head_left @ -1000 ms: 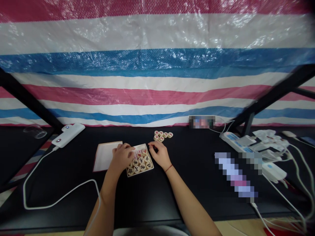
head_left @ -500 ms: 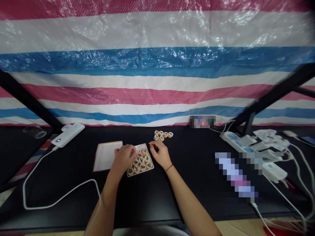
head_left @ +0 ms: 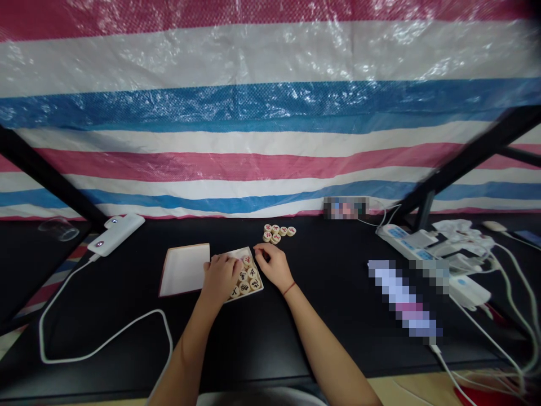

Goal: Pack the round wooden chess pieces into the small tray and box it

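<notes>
My left hand (head_left: pixel 223 275) lies over the left part of a shallow white box (head_left: pixel 257 288), its fingers bent down among round Chinese chess pieces (head_left: pixel 244 287). Whatever those fingertips grip is hidden beneath the hand. The pieces that show carry black characters, with a red-marked one (head_left: pixel 247 260) toward the back. Beside the box's far right corner rests my right hand (head_left: pixel 274 265), fingers curled in toward the thumb; I cannot make out anything between them. Further back, a small group of red-marked chess pieces (head_left: pixel 275 238) sits on the black table (head_left: pixel 253 349), some stacked.
The box's open lid (head_left: pixel 186 270) lies left of it. A white power bank (head_left: pixel 116 234) with a cable and a clear cup (head_left: pixel 59 228) are farther left. On the right are a power strip (head_left: pixel 406 242), chargers, cables and a blurred device (head_left: pixel 403 299). Striped sheeting (head_left: pixel 236 169) hangs behind.
My left hand has shifted right and slightly nearer over the box, covering more of the pieces. My right hand stays by the box corner, almost unmoved.
</notes>
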Demonstrator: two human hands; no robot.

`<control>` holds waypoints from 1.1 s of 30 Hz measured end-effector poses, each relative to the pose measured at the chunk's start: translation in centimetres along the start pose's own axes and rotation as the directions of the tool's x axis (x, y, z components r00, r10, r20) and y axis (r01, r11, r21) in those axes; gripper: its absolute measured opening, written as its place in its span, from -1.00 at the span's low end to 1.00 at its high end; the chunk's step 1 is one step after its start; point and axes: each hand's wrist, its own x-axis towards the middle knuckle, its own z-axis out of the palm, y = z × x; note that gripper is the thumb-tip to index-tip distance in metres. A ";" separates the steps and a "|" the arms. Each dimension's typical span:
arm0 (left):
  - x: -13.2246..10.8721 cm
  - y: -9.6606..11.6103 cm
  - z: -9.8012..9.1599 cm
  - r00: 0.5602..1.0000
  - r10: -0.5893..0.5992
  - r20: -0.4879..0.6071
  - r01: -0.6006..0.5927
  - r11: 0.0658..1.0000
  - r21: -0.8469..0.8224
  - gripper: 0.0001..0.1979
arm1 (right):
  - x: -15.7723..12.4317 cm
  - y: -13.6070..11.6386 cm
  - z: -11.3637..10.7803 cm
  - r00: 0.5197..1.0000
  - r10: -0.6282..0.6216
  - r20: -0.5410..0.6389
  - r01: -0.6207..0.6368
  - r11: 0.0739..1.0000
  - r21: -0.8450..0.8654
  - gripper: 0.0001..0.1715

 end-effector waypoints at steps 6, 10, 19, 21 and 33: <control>-0.2 0.5 -0.6 1.000 0.013 0.029 -0.009 0.992 -0.127 -0.73 | -0.1 -0.3 0.0 0.997 -0.006 0.074 0.003 0.999 0.035 -0.79; -0.1 0.5 -0.8 1.000 0.024 -0.002 -0.023 0.972 -0.233 -0.79 | -0.1 -0.9 -0.4 0.998 -0.048 0.050 0.046 0.998 0.042 -0.80; 0.4 0.0 -0.2 0.987 -0.083 -0.139 -0.042 0.700 -0.712 -0.72 | -0.3 -2.6 -0.4 0.963 -0.256 0.084 0.258 0.966 -0.018 -0.72; 0.5 0.1 0.1 0.976 -0.150 -0.154 -0.022 0.643 -0.765 -0.70 | -0.1 -2.3 -0.8 0.973 -0.226 0.047 0.229 0.972 -0.049 -0.74; 1.1 -0.3 1.1 0.956 -0.227 -0.188 -0.064 0.463 -0.884 -0.65 | 0.8 6.4 -3.4 0.915 0.215 -0.341 -0.316 0.908 -0.275 -0.74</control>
